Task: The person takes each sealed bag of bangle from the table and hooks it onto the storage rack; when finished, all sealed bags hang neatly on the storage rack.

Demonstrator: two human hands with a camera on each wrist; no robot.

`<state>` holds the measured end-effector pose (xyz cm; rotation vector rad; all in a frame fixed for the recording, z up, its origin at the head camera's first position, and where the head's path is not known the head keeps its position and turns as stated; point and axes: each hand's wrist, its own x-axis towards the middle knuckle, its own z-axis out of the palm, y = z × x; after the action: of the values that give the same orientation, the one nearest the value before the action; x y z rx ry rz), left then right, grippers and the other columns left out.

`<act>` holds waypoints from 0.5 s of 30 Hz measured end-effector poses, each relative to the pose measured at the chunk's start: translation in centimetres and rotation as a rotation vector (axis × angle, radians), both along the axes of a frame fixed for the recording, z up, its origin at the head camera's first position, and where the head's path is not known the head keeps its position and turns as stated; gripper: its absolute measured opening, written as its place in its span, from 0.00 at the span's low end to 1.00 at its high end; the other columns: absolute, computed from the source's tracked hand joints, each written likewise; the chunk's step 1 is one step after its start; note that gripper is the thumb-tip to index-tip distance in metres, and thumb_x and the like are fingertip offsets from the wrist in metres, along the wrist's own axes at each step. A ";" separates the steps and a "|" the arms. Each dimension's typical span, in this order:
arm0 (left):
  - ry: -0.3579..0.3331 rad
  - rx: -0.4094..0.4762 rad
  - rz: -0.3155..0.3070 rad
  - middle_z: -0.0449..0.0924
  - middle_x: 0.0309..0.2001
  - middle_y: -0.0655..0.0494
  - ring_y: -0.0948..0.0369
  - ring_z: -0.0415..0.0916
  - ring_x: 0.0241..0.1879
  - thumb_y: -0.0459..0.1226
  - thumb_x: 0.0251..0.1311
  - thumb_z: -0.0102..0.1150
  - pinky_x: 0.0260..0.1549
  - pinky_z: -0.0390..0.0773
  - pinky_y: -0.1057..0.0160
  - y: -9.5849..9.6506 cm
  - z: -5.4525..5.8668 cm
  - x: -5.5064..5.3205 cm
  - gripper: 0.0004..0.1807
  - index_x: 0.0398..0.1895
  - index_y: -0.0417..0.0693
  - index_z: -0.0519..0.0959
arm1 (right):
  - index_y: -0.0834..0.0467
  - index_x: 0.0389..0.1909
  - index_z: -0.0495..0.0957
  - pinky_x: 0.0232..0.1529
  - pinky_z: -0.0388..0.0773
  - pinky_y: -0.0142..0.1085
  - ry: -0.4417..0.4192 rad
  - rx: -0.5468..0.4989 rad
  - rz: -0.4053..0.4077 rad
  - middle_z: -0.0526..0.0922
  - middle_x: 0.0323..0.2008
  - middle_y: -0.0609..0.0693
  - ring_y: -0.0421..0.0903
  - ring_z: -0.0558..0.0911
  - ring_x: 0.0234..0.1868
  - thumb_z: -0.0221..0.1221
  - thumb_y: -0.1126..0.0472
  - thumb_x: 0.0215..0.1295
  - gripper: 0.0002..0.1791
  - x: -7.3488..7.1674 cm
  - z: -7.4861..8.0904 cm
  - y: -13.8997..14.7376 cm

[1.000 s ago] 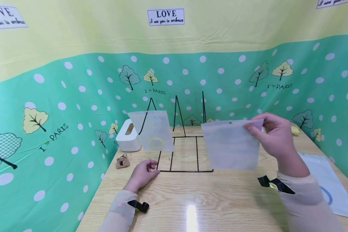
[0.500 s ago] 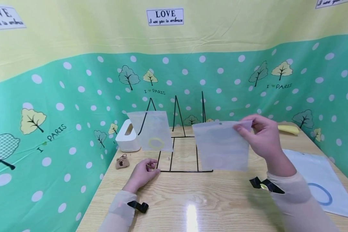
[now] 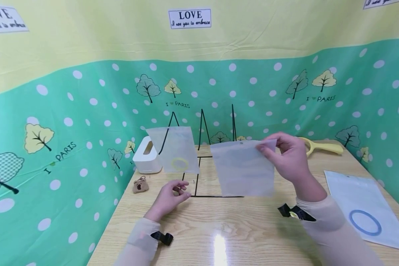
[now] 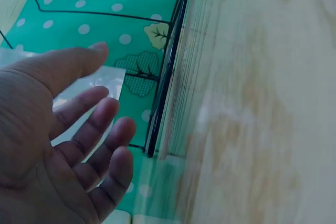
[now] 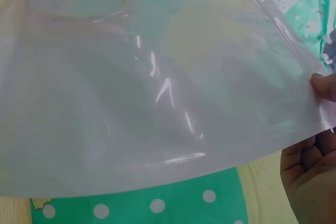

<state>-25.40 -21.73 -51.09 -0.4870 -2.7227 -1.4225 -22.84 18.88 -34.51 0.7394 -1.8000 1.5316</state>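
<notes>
My right hand pinches the upper right corner of a frosted, see-through plastic bag with a small hole near its top edge. The bag hangs in front of the right part of a black wire rack. In the right wrist view, thumb and fingers hold the edge of the bag, and a faint oval shows through it. A similar bag with a yellow ring print hangs on the rack's left prong. My left hand, fingers loosely bent and holding nothing, is by the rack's front left corner.
A white tissue box and a brown bear-face keyring are at the left. A yellow-handled tool lies at the back right. Nearer, a pale blue bag with a blue ring print lies flat. A patterned curtain encloses the table.
My right hand has carried the bag leftward toward the rack, uncovering the yellow-handled tool and more of the pale blue bag. My left hand has shifted slightly right.
</notes>
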 end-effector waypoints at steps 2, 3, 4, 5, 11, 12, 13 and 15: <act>-0.010 0.008 -0.015 0.84 0.47 0.51 0.59 0.82 0.43 0.41 0.61 0.77 0.41 0.82 0.61 0.3 0.1 0.1 0.25 0.59 0.45 0.83 | 0.69 0.35 0.86 0.24 0.69 0.29 -0.010 -0.001 0.013 0.86 0.28 0.51 0.39 0.77 0.25 0.71 0.82 0.55 0.09 0.0 -0.1 -0.5; -0.016 0.010 -0.022 0.84 0.48 0.51 0.59 0.82 0.44 0.42 0.61 0.77 0.41 0.81 0.61 0.5 0.1 0.2 0.25 0.59 0.46 0.83 | 0.69 0.35 0.86 0.24 0.69 0.29 -0.013 0.000 0.015 0.85 0.28 0.51 0.39 0.76 0.25 0.71 0.82 0.55 0.10 -0.1 -0.2 -0.7; -0.017 0.014 -0.034 0.85 0.49 0.50 0.58 0.82 0.45 0.42 0.61 0.77 0.42 0.81 0.61 0.7 0.2 0.2 0.25 0.60 0.46 0.83 | 0.68 0.35 0.86 0.24 0.69 0.29 -0.018 0.002 0.015 0.85 0.27 0.51 0.40 0.76 0.25 0.71 0.81 0.55 0.10 -0.1 -0.3 -0.9; -0.019 0.023 -0.049 0.85 0.50 0.49 0.58 0.82 0.46 0.42 0.61 0.77 0.43 0.81 0.60 0.9 0.3 0.3 0.25 0.60 0.46 0.83 | 0.68 0.35 0.87 0.23 0.68 0.30 -0.026 0.002 0.017 0.85 0.27 0.51 0.40 0.75 0.24 0.71 0.81 0.55 0.10 -0.1 -0.3 -1.2; -0.017 0.086 -0.165 0.84 0.56 0.45 0.53 0.82 0.50 0.42 0.64 0.75 0.44 0.82 0.60 2.2 0.7 0.8 0.25 0.61 0.43 0.82 | 0.66 0.34 0.86 0.24 0.68 0.30 -0.045 -0.013 0.039 0.84 0.27 0.51 0.41 0.75 0.25 0.72 0.80 0.55 0.09 -0.4 -0.8 -2.4; -0.017 0.095 -0.183 0.84 0.56 0.45 0.53 0.82 0.51 0.42 0.64 0.75 0.44 0.82 0.60 2.5 0.8 0.9 0.25 0.61 0.43 0.82 | 0.67 0.34 0.86 0.24 0.69 0.30 -0.045 -0.021 0.047 0.84 0.26 0.52 0.41 0.75 0.25 0.72 0.81 0.55 0.09 -0.4 -0.8 -2.6; -0.013 0.105 -0.197 0.83 0.56 0.45 0.53 0.83 0.51 0.42 0.64 0.75 0.44 0.82 0.60 2.7 0.9 1.0 0.24 0.61 0.43 0.82 | 0.67 0.34 0.86 0.24 0.69 0.30 -0.044 -0.028 0.053 0.84 0.26 0.52 0.40 0.76 0.25 0.72 0.81 0.55 0.10 -0.4 -0.8 -2.8; -0.007 0.123 -0.219 0.84 0.55 0.46 0.52 0.83 0.52 0.42 0.64 0.74 0.45 0.82 0.60 3.2 1.1 1.2 0.23 0.60 0.44 0.82 | 0.67 0.34 0.86 0.24 0.69 0.30 -0.040 -0.034 0.056 0.83 0.26 0.51 0.40 0.76 0.25 0.72 0.81 0.54 0.10 -0.4 -0.8 -3.3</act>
<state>-24.17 -18.52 -49.96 -0.7944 -2.6333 -1.6301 -23.22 15.62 -35.36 0.7535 -1.7914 1.6207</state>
